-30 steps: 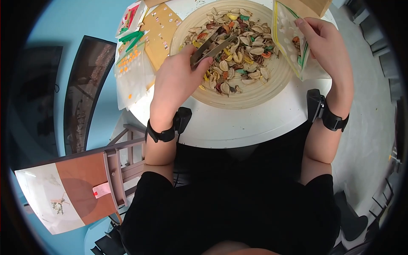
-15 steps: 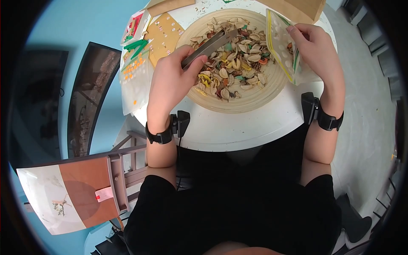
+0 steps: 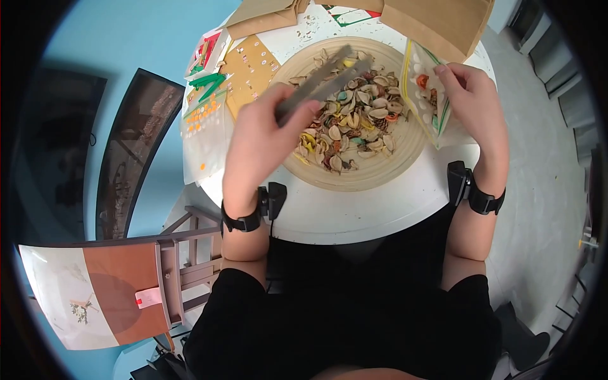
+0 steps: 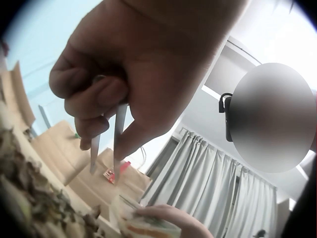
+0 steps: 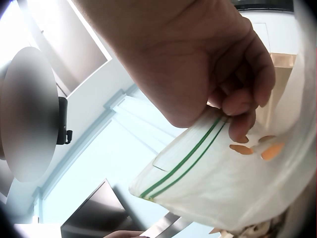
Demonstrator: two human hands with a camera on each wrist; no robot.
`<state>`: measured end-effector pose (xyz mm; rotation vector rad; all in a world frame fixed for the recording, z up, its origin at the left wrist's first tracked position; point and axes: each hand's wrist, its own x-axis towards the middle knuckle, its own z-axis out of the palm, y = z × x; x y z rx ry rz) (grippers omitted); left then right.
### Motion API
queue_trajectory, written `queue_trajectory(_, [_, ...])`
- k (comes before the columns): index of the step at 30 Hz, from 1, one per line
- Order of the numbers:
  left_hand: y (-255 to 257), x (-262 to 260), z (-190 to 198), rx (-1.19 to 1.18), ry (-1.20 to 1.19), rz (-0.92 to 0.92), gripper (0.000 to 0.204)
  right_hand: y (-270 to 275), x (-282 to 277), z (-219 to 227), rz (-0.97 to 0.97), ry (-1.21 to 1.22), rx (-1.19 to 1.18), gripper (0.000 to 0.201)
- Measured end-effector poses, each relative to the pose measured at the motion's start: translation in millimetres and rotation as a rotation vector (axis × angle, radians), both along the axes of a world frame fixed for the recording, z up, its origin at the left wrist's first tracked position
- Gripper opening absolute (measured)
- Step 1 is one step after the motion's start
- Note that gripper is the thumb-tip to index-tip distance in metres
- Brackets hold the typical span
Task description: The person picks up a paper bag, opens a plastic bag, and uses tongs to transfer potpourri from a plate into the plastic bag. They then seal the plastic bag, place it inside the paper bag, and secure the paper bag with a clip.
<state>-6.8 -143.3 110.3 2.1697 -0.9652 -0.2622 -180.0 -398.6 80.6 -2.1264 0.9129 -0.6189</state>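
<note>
My left hand [image 3: 269, 136] grips a pair of flat metal tongs [image 3: 310, 87] over a heap of dried potpourri [image 3: 354, 120]. The tongs' two arms stand apart and are blurred; in the left wrist view nothing shows between them. The heap mixes pale pods with yellow, green, orange and dark red pieces on a round wooden tray [image 3: 405, 158]. At the tray's right side my right hand [image 3: 478, 101] pinches the edge of a clear zip bag [image 5: 213, 183] with a green seal line. Orange, brown and green pieces lie inside the bag.
Brown paper bags [image 3: 437, 25] stand along the table's far side. On the left are a box of red and green items [image 3: 206, 54], a brown sticker sheet [image 3: 253, 63] and a plastic bag with orange dots [image 3: 202, 142]. The white table [image 3: 354, 215] has a rounded near edge.
The tongs' tips were down in the potpourri, then the arms came together above it; now they are spread again. My right hand keeps its pinch on the zip bag. The head view has shifted.
</note>
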Motion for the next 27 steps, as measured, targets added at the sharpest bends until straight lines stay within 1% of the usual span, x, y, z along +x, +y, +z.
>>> queue_trajectory(2, [4.3,10.7,2.5,0.015,-0.062,0.053,0.033,-3.4,0.7,-3.1,-0.002,-0.022,-0.001,0.039])
queue_trajectory(3, [6.0,14.1,4.4,0.082,-0.044,0.087,0.035,-2.9,1.3,-2.7,-0.007,-0.022,-0.004,0.039])
queue_trajectory(6, [12.1,23.7,-9.7,0.128,-0.081,0.103,0.037,-2.3,2.8,-2.4,-0.011,-0.02,-0.015,0.039])
queue_trajectory(9, [16.2,27.0,-16.3,0.248,-0.081,0.042,0.038,-4.5,3.3,-9.3,0.002,-0.022,-0.014,0.04])
queue_trajectory(12, [14.6,24.9,-25.7,0.271,0.066,-0.046,0.036,-6.2,4.2,-13.0,0.009,-0.02,-0.013,0.041])
queue_trajectory(15, [5.1,8.1,-16.9,0.342,-0.04,-0.033,0.033,-3.4,5.5,-8.2,0.002,0.014,-0.009,0.042])
queue_trajectory(18, [2.4,2.7,-28.0,0.262,-0.141,-0.072,0.031,-3.5,5.4,-8.6,0.004,0.022,-0.013,0.042])
queue_trajectory(21, [1.2,1.6,-38.2,0.215,-0.181,-0.08,0.03,-4.1,5.0,-9.6,0.011,0.024,-0.024,0.041])
queue_trajectory(24, [0.5,7.3,-36.9,0.2,-0.153,-0.079,0.03,-3.3,5.7,-10.5,0.02,0.04,-0.036,0.041])
queue_trajectory(27, [0.0,10.6,-33.5,0.202,-0.181,-0.091,0.027,-3.9,5.8,-11.3,0.016,0.03,-0.039,0.04])
